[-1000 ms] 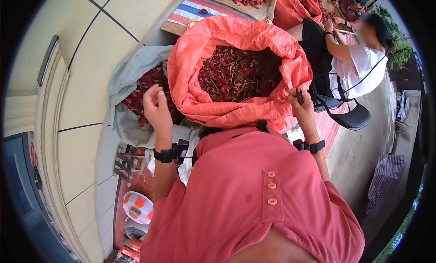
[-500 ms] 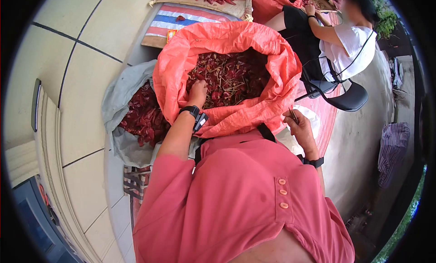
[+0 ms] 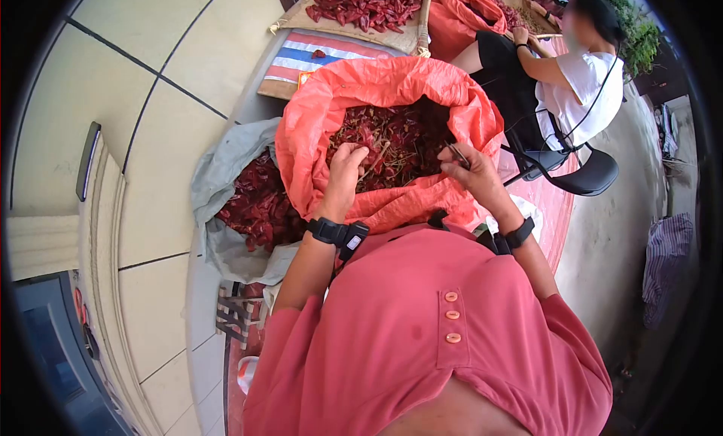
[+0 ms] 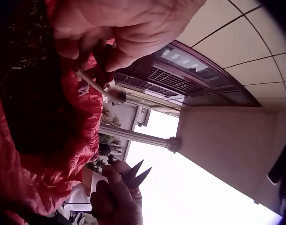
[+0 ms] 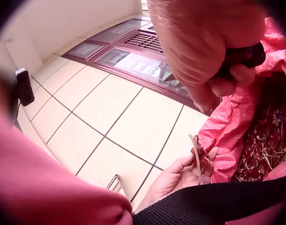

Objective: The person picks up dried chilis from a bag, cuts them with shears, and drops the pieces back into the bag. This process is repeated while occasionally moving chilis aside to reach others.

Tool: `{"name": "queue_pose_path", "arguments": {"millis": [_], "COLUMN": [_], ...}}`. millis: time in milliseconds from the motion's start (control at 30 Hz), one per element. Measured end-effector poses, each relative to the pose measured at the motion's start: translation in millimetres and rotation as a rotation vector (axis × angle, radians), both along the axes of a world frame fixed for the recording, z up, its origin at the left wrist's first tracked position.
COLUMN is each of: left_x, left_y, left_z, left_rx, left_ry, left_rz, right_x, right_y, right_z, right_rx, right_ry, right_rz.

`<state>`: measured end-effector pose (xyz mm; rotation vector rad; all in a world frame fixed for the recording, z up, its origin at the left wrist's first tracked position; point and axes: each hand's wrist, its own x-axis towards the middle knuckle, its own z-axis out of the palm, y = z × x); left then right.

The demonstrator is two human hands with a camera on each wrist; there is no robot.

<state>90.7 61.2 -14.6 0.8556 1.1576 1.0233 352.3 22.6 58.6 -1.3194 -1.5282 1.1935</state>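
Note:
My left hand (image 3: 343,178) is over the near left part of a red woven sack (image 3: 305,127) full of dried red chilies (image 3: 392,131) and straw-coloured stems. It holds a dried chili (image 5: 198,152) at the fingertips, its pale stem (image 4: 92,83) sticking out. My right hand (image 3: 477,180) is over the sack's near right rim. It grips small dark scissors (image 4: 137,175) by their black handles (image 5: 249,55); in the left wrist view the two pointed blades are spread apart. The blades do not touch the chili.
A grey sack (image 3: 203,176) of cleaner red chilies (image 3: 260,199) stands left of the red one. Beyond lie a striped cloth (image 3: 286,63) and a tray (image 3: 301,18) heaped with chilies. At right a person in white (image 3: 580,89) sits on a black chair (image 3: 591,176).
My left hand first came from over the grey sack into the red sack, then lifted out a chili. The right hand with the scissors has moved inward and forward over the rim.

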Motion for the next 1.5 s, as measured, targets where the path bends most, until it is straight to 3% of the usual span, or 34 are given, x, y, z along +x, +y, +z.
{"name": "queue_pose_path", "arguments": {"millis": [33,133,233,267,467,533,700,833,1000,1100,1200,1300,1500], "left_x": [3.5,15.1,17.5,18.1,15.2,16.4,16.1,21.5,34.6,42.5,42.5,44.6,40.8], "left_y": [-3.2,-13.1,-21.6,-22.7,-41.9,-50.0,-54.3,-54.6,-56.1,-52.4,-50.2,-47.5,-50.8], "left_z": [8.0,29.3,47.7,46.0,29.8,39.1,46.9,41.7,64.5,75.6,74.8,62.9,69.9], "left_rx": [-0.029,-0.112,-0.148,-0.124,-0.052,-0.051,-0.075,-0.15,0.105,0.31,0.287,0.33,0.302], "left_ry": [-0.137,-0.479,-0.572,-0.598,-0.722,-0.789,-0.908,-0.895,-0.167,0.094,0.085,0.097,0.01], "left_rz": [0.004,0.026,-0.014,-0.026,-0.085,-0.021,0.026,0.022,0.019,-0.008,-0.131,-0.143,-0.155], "right_x": [-9.9,-37.1,-62.1,-65.6,-58.2,-50.8,-35.6,-30.9,-31.8,-35.7,-43.9,-46.4,-51.5], "right_y": [10.5,30.6,38.9,37.5,33.0,32.5,24.8,19.3,17.3,14.0,12.1,16.0,11.6], "right_z": [-1.5,16.1,13.4,15.2,7.5,6.0,12.8,14.5,24.1,34.7,47.6,39.8,42.1], "right_rx": [0.12,-0.186,-0.147,-0.237,-0.264,-0.258,-0.272,-0.213,-0.12,-0.062,0.025,0.337,0.369], "right_ry": [0.035,0.158,0.263,0.376,0.5,0.574,0.523,0.45,0.264,0.124,0.012,-0.143,-0.174], "right_rz": [0.045,0.122,0.172,0.194,0.102,0.039,0.007,0.065,0.118,0.153,0.199,0.231,0.197]}}
